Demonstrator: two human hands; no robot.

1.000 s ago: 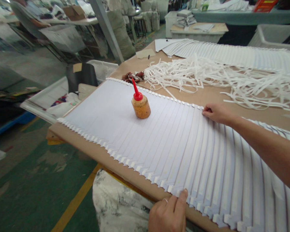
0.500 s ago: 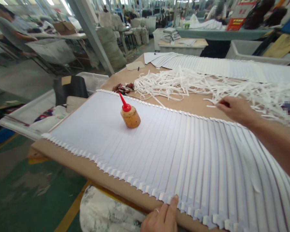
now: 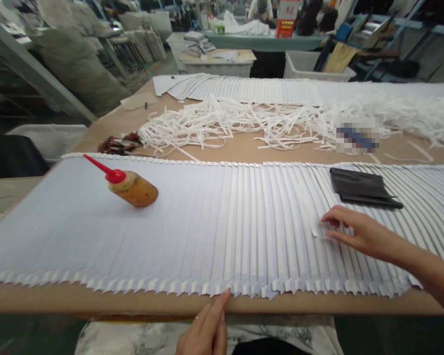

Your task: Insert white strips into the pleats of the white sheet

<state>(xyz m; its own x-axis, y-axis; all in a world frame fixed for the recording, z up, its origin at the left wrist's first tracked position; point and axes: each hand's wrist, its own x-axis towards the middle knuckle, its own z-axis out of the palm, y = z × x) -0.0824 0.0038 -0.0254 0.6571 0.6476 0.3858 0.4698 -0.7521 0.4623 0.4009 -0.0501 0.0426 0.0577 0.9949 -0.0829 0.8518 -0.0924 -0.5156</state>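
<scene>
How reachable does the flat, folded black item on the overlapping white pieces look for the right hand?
Probably yes: the right hand is close on the near side of the black item, with nothing visible between them, though it may hold a pale scrap.

The left hand point(image 3: 205, 326) extends its index finger forward; farther out to its right, the right hand point(image 3: 350, 229) reaches inward, thumb and bent fingers parted.

Diffuse even light, faint shadows on overlapping white sheets point(image 3: 185, 222), slanted grey metal post point(image 3: 40, 71) blurred at left, pixelated patch point(image 3: 358, 137) right, background soft
</scene>
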